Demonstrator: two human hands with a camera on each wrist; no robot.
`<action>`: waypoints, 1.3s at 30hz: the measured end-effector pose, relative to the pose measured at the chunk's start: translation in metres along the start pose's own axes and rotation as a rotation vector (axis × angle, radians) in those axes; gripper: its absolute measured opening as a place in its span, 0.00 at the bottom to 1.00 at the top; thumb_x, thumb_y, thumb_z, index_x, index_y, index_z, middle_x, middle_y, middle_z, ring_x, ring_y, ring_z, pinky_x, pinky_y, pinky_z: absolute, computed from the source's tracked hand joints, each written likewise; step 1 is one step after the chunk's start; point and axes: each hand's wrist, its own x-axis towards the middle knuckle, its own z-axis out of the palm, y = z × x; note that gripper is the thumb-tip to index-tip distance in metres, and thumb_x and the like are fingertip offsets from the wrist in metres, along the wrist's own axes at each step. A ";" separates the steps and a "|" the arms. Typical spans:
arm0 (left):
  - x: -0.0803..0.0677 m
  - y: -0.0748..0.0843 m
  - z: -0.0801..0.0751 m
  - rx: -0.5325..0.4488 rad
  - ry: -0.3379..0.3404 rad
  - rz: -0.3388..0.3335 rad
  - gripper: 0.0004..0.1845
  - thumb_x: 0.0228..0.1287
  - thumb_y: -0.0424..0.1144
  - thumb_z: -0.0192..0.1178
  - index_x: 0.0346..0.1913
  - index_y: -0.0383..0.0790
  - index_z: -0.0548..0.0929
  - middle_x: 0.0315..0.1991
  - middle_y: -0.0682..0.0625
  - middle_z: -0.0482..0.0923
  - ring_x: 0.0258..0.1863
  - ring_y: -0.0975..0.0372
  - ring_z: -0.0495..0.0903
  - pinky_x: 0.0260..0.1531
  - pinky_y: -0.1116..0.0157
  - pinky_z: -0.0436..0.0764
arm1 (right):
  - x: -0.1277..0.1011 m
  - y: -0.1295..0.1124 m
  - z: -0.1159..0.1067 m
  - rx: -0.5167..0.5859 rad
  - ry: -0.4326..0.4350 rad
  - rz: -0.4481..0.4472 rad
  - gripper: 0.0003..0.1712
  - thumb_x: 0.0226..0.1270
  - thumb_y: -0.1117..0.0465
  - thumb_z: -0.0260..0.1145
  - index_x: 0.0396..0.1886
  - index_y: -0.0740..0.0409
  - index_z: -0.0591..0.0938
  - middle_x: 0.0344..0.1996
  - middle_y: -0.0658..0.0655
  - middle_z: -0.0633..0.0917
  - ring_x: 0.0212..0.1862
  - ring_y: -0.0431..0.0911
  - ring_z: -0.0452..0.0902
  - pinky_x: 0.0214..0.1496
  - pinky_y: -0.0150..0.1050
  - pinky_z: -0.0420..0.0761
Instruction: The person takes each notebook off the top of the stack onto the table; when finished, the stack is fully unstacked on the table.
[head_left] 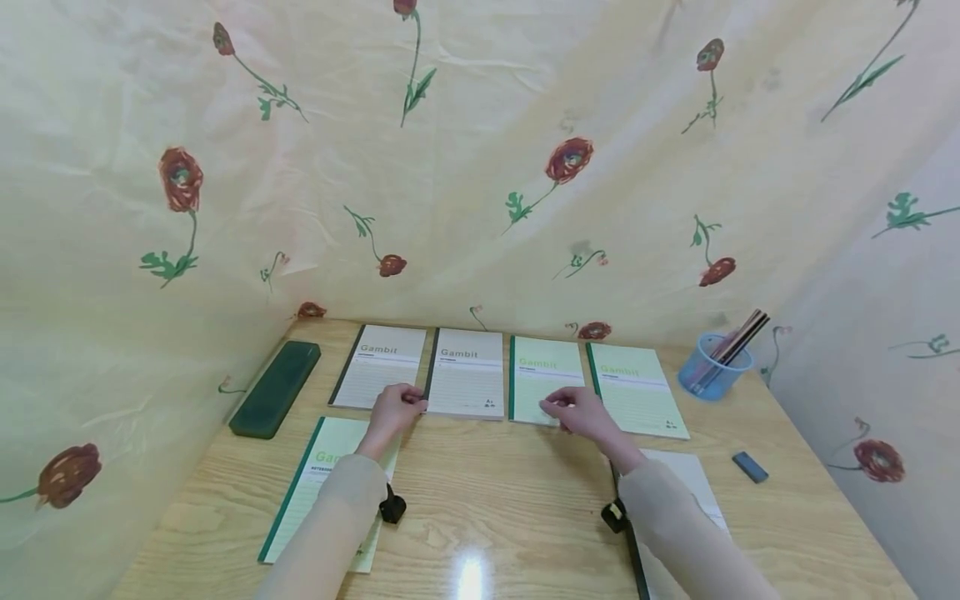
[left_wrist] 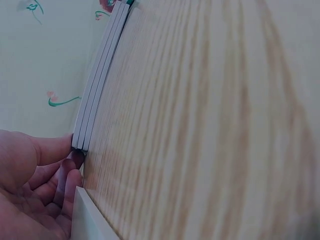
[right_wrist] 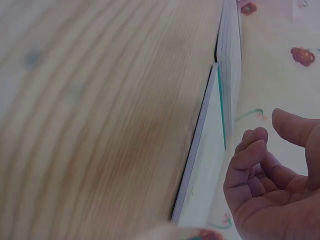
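My left hand [head_left: 396, 410] is at the lower left corner of a grey Gambit notebook [head_left: 467, 379] in the back row. In the left wrist view, the thumb and curled fingers pinch the end of a small stack of notebooks [left_wrist: 100, 75]. Over the lower part of a pale green Gambit notebook [head_left: 546, 383] hovers my right hand [head_left: 581, 414]; nothing is between its loosely bent fingers. The right wrist view shows that hand [right_wrist: 275, 185] with thumb and fingertips apart, beside the green-spined notebook [right_wrist: 202, 160].
Another grey notebook [head_left: 390, 367] and a green one [head_left: 637, 387] complete the back row. A green notebook [head_left: 300, 492] and a grey one [head_left: 693, 475] lie under the forearms. Around them are a dark green case [head_left: 276, 390], a blue pen cup [head_left: 708, 379] and a small dark block [head_left: 750, 467].
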 end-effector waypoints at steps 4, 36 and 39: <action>0.000 0.000 -0.001 0.003 0.003 -0.007 0.10 0.63 0.31 0.67 0.44 0.28 0.85 0.36 0.44 0.83 0.37 0.55 0.81 0.41 0.57 0.80 | 0.019 -0.008 0.021 -0.019 0.020 0.006 0.19 0.71 0.55 0.66 0.48 0.69 0.83 0.32 0.60 0.84 0.25 0.46 0.78 0.29 0.37 0.77; 0.003 -0.003 0.003 -0.039 0.009 -0.024 0.11 0.62 0.32 0.68 0.44 0.29 0.86 0.35 0.45 0.83 0.37 0.55 0.81 0.40 0.59 0.80 | 0.062 -0.023 0.083 -0.066 0.163 0.034 0.18 0.61 0.56 0.75 0.18 0.60 0.80 0.13 0.51 0.75 0.17 0.42 0.65 0.19 0.34 0.64; 0.003 -0.004 0.002 -0.032 0.015 -0.009 0.11 0.62 0.32 0.68 0.44 0.28 0.86 0.36 0.44 0.84 0.38 0.54 0.82 0.41 0.58 0.80 | 0.062 -0.024 0.084 -0.080 0.166 0.048 0.17 0.62 0.56 0.75 0.20 0.61 0.81 0.14 0.51 0.76 0.18 0.42 0.66 0.20 0.34 0.65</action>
